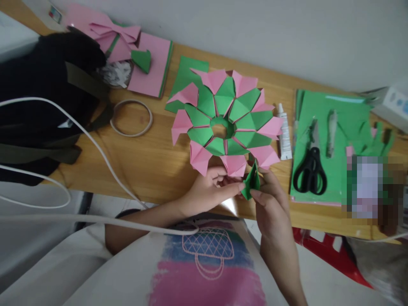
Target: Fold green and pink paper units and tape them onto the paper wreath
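Between the fingertips of the left hand [208,191] and right hand [270,193], a small green folded piece [251,182] is pinched from both sides, just below the pink-and-green paper wreath [225,123]. Its point is best kept upright and the folds pressed evenly, so the shape is not crushed.

- Paper wreath [225,123]: on the counter [153,161], mid-span.
- Glue tube [284,134]: just beside the wreath, on its right.
- Scissors [310,163]: on the paper sheets [338,127], toward the right end.
- Ring [131,117]: left of the wreath.
- Folded piece [251,182]: at the near edge, between left hand [210,189] and right hand [270,204].
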{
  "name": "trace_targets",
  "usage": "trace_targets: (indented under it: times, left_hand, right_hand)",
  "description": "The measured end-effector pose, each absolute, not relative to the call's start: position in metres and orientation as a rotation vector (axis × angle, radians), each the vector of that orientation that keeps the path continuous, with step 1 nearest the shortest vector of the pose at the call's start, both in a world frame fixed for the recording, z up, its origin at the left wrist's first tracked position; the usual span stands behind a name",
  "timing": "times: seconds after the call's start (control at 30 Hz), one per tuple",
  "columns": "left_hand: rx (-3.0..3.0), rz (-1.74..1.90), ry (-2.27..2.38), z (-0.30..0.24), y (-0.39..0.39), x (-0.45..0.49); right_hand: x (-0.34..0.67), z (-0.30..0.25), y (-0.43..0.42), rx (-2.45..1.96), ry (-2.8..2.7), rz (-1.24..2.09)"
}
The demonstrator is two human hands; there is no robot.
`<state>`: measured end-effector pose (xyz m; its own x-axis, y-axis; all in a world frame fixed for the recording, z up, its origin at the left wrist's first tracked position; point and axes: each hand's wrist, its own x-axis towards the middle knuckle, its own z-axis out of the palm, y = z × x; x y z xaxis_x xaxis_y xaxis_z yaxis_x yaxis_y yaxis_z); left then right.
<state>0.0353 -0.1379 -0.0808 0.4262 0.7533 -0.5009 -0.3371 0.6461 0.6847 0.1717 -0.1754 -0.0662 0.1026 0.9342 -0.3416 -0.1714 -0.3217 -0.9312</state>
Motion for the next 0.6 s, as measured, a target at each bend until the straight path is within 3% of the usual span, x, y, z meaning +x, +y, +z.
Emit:
trace_targets:
  times: [0.6]
  left_hand:
    - [0.764,0.840,1.115,-0.082,-0.140,0.030]
  right_hand:
    - [0.173,-0.076,-0.172,-1.302,-0.680,1.440]
